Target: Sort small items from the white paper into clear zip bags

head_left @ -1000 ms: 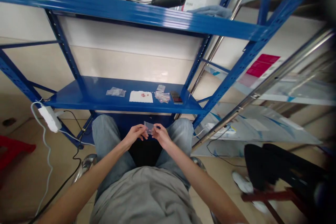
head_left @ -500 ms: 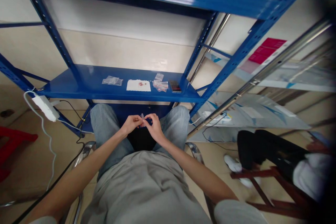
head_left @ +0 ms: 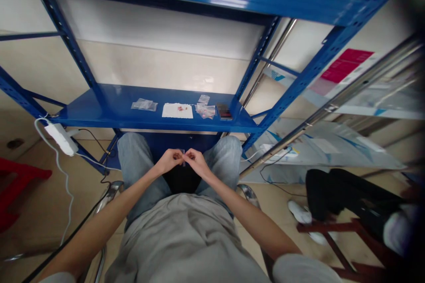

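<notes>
**Room:** a blue steel shelving rack (head_left: 212,0) is standing directly ahead of the seated person, whose knees in grey-blue jeans (head_left: 136,154) are pointing toward it.

**Lower shelf:** a clear bag (head_left: 144,105), a white paper sheet (head_left: 177,110) carrying small red bits, a few small packets (head_left: 206,111) and a dark flat object (head_left: 225,112) are lying in a row.

**Nearby:** a co-worker's black-trousered leg (head_left: 348,194) and white shoe (head_left: 299,211) are showing at the right, beside a wooden chair frame (head_left: 335,226).

**Change:** compared with a second ago, the hands are closing in until they nearly meet, and the bag is no longer showing as a wide clear square.

**Small clear plastic bag** (head_left: 183,158)**:** it is standing as a narrow upright sliver between both hands, above the lap. Its contents are too small to tell.

**Left hand** (head_left: 168,161)**:** it is closed, pinching the bag's left side.

**Right hand** (head_left: 197,162)**:** it is closed, pinching the bag's right side.

**Arms:** both forearms are angling inward from the elbows, with the wrists bent slightly.
</notes>
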{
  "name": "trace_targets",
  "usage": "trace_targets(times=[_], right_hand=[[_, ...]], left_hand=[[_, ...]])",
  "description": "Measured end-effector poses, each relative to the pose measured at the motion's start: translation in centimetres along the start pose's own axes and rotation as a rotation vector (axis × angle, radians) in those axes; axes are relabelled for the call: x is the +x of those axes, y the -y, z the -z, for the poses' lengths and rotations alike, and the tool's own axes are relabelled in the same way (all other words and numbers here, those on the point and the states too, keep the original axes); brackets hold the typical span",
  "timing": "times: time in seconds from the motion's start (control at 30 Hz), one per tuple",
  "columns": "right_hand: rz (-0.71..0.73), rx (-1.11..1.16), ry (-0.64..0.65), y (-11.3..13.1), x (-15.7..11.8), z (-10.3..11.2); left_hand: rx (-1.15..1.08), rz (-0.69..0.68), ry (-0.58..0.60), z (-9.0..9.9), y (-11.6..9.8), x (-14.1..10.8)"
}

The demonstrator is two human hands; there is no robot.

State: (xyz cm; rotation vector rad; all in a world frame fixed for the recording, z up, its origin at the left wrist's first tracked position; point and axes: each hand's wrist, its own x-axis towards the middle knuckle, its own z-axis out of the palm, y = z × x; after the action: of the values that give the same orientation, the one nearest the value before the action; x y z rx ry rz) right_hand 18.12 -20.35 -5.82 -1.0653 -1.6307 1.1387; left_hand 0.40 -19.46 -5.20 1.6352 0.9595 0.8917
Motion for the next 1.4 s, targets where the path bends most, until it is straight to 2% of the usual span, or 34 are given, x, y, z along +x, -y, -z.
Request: trace_targets(times=[0.17, 0.3, 0.47, 0.63, 0.83, 0.93, 1.1, 1.2, 1.33, 1.4], right_hand=[[0.038, 0.044, 0.075, 0.3, -0.7, 0.0], [0.068, -0.051, 0.079, 0.5, -0.5, 0.5], [0.080, -0.178, 0.052, 0.6, 0.3, 1.1], [0.098, -0.217, 0.074, 1.5, 0.2, 1.4], [0.093, -0.436, 0.096, 2.0, -0.8, 1.2], [0.049, -0.599, 0.067, 2.1, -0.8, 1.0], [0.096, -0.780, -0.103, 2.4, -0.4, 1.4], [0.094, -0.776, -0.124, 2.4, -0.5, 1.5], [0.101, -0.657, -0.012, 2.0, -0.9, 1.2], [0.096, -0.644, -0.001, 1.8, -1.0, 1.2]], left_hand=[[-0.024, 0.031, 0.058, -0.2, -1.0, -1.2], [-0.051, 0.064, 0.090, -0.1, -1.0, -1.0], [-0.086, 0.095, 0.015, -0.4, -0.4, -0.2], [-0.098, 0.102, -0.025, -0.8, 0.1, -0.5], [0.012, 0.012, -0.012, -1.3, 0.7, -1.2], [0.086, -0.024, -0.042, -1.5, 0.8, -1.0], [0.163, -0.027, -0.138, -0.9, 0.7, -0.4], [0.185, -0.031, -0.158, -0.9, 0.4, -0.5], [0.214, -0.036, -0.171, -1.4, 0.2, -1.3], [0.246, -0.020, -0.214, -1.5, 0.1, -1.7]])
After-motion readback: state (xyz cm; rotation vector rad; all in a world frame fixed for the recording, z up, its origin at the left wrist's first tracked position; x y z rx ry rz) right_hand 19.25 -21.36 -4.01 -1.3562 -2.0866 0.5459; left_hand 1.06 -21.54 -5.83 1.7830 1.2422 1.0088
